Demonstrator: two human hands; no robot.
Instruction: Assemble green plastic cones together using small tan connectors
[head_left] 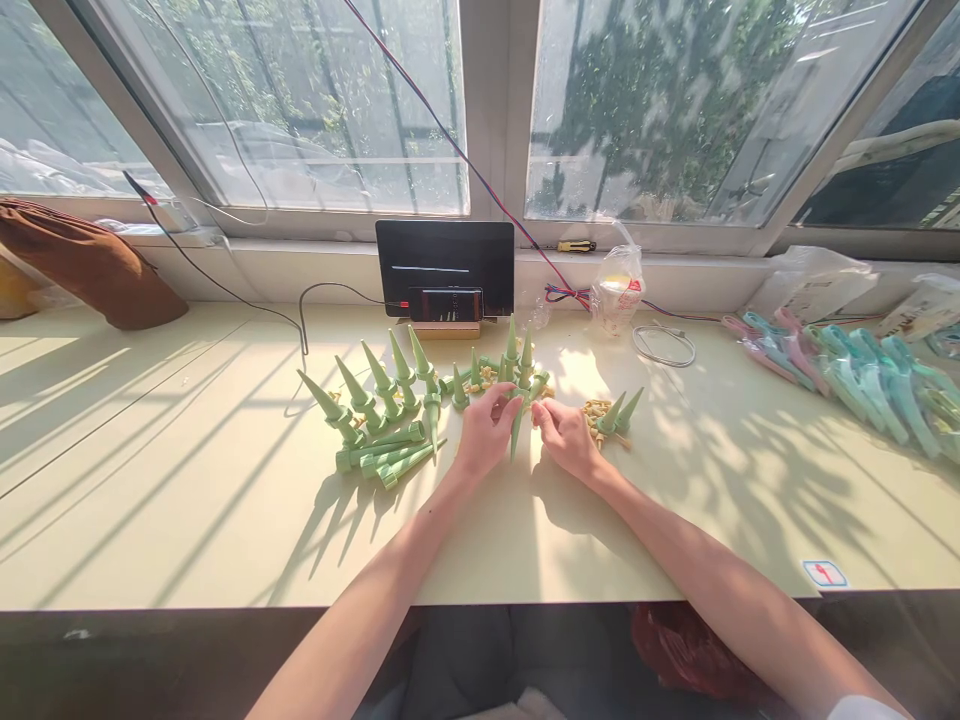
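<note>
a wide pale table is seen under a long window, and strong sun with leaf shadows is thrown over it. at the far left edge a brown cloth bag is laid on the table. at the far right a long heap of pastel plastic clips, blue and pink, is spread. a dark screen is leaned against the window sill in the middle, and a phone is set on a wooden stand just in front of it.

a row of standing green cones is placed left of the hands, with their points up, and some lying green cones are put flat beside them. the left hand is closed with curled fingers on the top part of a green spike, and the right hand is pinched on the same top part from the other side. the spike is held between both hands near the table centre, point down, just over the surface.

a clear plastic bag is stood near the sill, with a white cable coil beside it. small yellow parts are heaped just right of the right hand, and a screwdriver is laid on the sill
</note>
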